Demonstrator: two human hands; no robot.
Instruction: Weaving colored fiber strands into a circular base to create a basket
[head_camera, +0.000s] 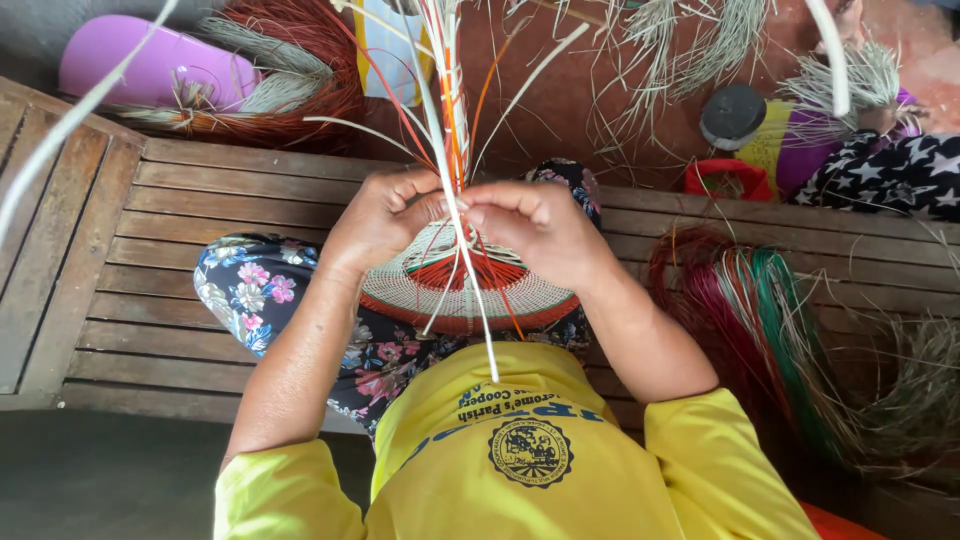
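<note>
Hands meet above the woven disc: left hand and right hand both pinch the upright strands where these rise from its centre. Disc rests on the person's lap, over floral cloth. Its flat base looks finished, in cream rings with red-orange bands; by my reading the long loose strands mean the walls are barely begun. Right of the disc lies a bundle of dyed fibres; beyond it, a purple container.
</note>
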